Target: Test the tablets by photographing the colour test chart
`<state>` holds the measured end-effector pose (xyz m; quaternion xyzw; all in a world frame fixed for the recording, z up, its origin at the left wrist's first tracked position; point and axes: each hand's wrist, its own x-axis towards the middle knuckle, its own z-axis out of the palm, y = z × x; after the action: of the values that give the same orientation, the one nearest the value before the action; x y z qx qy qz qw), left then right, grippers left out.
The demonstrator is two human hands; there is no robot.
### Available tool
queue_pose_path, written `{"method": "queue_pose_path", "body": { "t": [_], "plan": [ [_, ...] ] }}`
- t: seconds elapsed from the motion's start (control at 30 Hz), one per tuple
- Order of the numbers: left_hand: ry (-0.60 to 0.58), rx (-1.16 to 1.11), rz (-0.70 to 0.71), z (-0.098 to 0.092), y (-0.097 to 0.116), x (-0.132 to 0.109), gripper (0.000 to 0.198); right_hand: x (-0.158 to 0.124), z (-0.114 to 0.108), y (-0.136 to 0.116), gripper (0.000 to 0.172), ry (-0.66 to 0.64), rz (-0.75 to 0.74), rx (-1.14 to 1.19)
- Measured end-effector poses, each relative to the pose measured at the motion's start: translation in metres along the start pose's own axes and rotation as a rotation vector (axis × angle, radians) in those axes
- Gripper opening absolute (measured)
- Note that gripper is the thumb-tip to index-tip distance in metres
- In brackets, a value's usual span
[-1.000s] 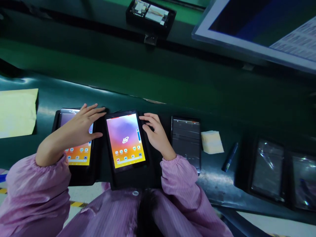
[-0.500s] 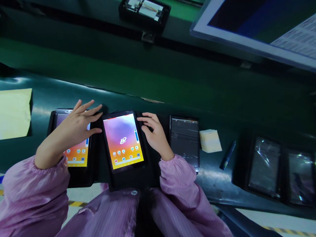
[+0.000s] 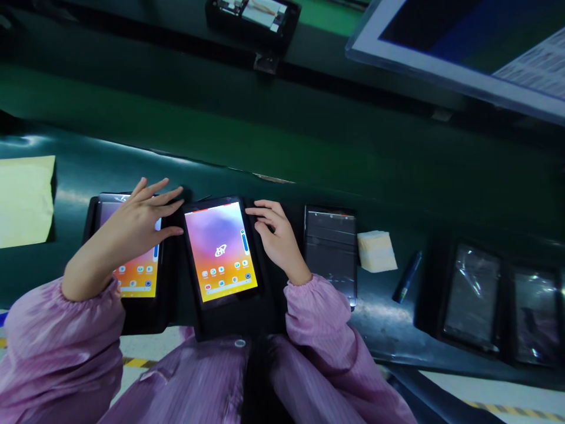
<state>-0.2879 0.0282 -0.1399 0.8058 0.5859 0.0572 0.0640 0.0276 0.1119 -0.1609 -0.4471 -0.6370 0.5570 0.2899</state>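
**Orientation.** The middle lit black-framed tablet (image 3: 220, 250) lies flat and screen-up on the dark green counter (image 3: 388, 321), directly in front of the person. Its long axis runs away from the person, and its far end leans slightly left. The icon rows sit at the near end, so its top points away. The left lit black-framed tablet (image 3: 135, 277) lies just beside it, roughly parallel and also screen-up.

**Hands.** The left hand (image 3: 132, 227) lies over the far half of the left tablet with its fingers spread. Its grip is wide and holds nothing. The right hand (image 3: 276, 241) rests at the right edge of the middle tablet with its fingers bent. Its grip is loose and closes on nothing. Whether the fingertips touch the tablet's frame cannot be told.

**Appearance.** Both screens show a purple-to-orange wallpaper, a white logo and small app icons. A blue vertical bar shows at the right edge of each. Each tablet sits on a black mat (image 3: 233, 321).

**Surroundings.**
- An unlit dark tablet (image 3: 331, 253) lies just right of the right hand.
- Beside it is a pale yellow square pad (image 3: 376, 251), then a dark blue pen (image 3: 408, 277).
- Two film-wrapped dark panels (image 3: 470, 297) sit further right.
- A pale yellow sheet (image 3: 24, 200) lies at far left.
- Beyond the counter runs a green belt (image 3: 265, 141), which carries a black tray with an opened device (image 3: 251, 15).
- A white-framed monitor (image 3: 463, 53) hangs at upper right.
- Purple striped sleeves (image 3: 62, 347) cover both arms.
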Motion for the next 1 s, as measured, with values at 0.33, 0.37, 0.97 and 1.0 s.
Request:
{"method": "queue_pose_path", "body": {
  "t": [0.33,0.37,0.97,1.0],
  "plan": [
    [0.010,0.012,0.010,-0.0001,0.0004,0.0000,0.068,0.0004,-0.0003,0.0019,0.037,0.002,0.004,0.012],
    [0.009,0.012,0.009,0.0002,0.0001,-0.0002,0.068,0.0002,-0.0003,0.0020,0.038,0.001,0.003,0.010],
    [0.002,-0.010,-0.013,0.0045,-0.0031,-0.0020,0.066,-0.0022,0.0023,-0.0008,0.040,0.009,0.005,0.010],
    [-0.003,-0.011,-0.019,0.0044,-0.0034,-0.0019,0.065,-0.0022,0.0024,-0.0007,0.039,0.008,0.006,0.013]
  ]
}}
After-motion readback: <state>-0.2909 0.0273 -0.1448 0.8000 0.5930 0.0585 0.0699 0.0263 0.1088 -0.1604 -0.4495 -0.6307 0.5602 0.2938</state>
